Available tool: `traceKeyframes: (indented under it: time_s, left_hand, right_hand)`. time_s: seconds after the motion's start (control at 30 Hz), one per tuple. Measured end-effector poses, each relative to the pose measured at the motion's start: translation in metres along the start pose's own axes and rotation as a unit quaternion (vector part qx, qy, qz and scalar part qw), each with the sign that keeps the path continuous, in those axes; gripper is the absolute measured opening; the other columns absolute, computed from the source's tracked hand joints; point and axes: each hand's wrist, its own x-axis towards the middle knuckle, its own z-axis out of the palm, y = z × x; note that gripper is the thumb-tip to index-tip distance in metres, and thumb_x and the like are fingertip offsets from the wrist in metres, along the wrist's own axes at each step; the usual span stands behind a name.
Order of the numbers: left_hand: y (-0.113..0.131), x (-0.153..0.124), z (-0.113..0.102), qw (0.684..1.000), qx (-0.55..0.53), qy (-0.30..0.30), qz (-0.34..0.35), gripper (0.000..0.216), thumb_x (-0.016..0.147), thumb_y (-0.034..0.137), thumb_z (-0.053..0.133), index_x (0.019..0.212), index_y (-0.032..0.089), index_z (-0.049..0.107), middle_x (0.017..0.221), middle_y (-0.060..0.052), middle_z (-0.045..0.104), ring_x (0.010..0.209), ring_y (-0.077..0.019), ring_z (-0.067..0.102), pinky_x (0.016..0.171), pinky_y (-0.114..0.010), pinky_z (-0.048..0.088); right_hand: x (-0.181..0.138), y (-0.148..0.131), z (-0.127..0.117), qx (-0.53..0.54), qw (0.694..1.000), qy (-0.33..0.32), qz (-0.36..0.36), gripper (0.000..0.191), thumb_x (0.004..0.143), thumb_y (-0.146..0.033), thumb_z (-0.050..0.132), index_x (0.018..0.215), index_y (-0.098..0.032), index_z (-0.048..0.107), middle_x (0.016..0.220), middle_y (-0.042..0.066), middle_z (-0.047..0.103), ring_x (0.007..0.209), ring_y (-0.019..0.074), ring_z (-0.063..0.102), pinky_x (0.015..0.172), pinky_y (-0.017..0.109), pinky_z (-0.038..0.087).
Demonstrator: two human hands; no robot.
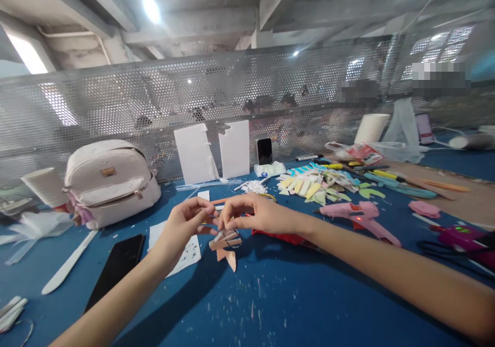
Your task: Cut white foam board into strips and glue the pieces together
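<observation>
Near the middle of the blue table, my left hand (185,220) is closed, thumb and fingertips pinched together. My right hand (257,214) meets it with its thumb and forefinger also pinched. Whatever lies between the fingertips is too small to make out. Just below them are several small peach-coloured pieces (226,241) with dark lines, and a peach cut-out with a pointed tip (230,259). A white sheet with tiny dark bits (191,251) lies partly behind my left wrist. Something red (276,236) shows beneath my right hand.
A pink glue gun (358,213) lies right of my hands, below a pile of pale green and yellow pieces (309,187). On the left are a black phone (118,267), a white flat stick (69,264) and a white backpack (110,182). A perforated metal screen (166,94) stands behind.
</observation>
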Motion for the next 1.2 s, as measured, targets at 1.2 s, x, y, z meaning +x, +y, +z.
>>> traceKeyframes:
  time_s: [1.2]
  left_hand:
    - [0.015, 0.001, -0.003, 0.982, 0.175, 0.025, 0.071, 0.012, 0.077, 0.023, 0.069, 0.079, 0.021, 0.08, 0.071, -0.005, 0.078, 0.07, -0.0205, 0.074, 0.063, -0.025, 0.057]
  right_hand:
    - [0.001, 0.008, -0.01, -0.008, 0.998, 0.066, -0.017, 0.005, 0.084, -0.021, 0.068, 0.083, -0.017, 0.065, 0.085, 0.002, 0.069, 0.081, 0.0148, 0.063, 0.078, 0.031, 0.049]
